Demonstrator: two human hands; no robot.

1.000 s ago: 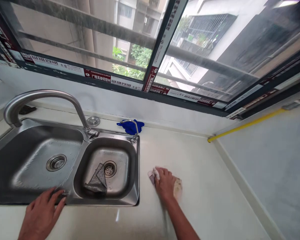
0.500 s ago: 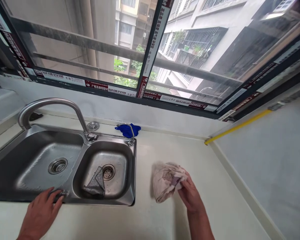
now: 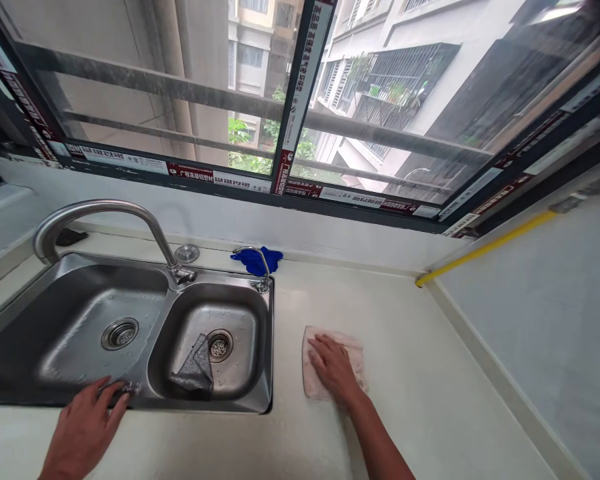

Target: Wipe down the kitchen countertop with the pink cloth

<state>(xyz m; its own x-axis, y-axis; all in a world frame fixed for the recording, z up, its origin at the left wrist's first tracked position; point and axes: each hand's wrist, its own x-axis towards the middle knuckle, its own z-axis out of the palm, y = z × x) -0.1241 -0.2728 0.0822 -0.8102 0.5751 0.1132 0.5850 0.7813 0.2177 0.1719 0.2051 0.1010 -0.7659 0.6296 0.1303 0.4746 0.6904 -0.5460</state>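
Observation:
A pale pinkish cloth [image 3: 313, 383] lies folded into a rough square on the white countertop [image 3: 300, 440], right of the sink. My right hand [image 3: 335, 370] rests flat on top of it, fingers stretched out and pointing up-left. On the front rim of the stainless double-bowl sink [image 3: 267, 360] lies my left hand [image 3: 87, 420], its fingers apart and its tips on the wet metal. Beside the drain [image 3: 220, 345] of the smaller bowl sits a grey mesh cloth [image 3: 196, 370].
A tall curved faucet [image 3: 105, 205] arches over the larger bowl. Behind the smaller bowl stand a thin tap [image 3: 266, 270] and a crumpled blue cloth [image 3: 257, 260]. A yellow pipe [image 3: 485, 248] runs along the right wall, and a framed window spans the back.
The pink cloth was bunched and lifted in my right hand; now it lies flat on the counter with that hand spread on it. My left hand stays on the sink rim.

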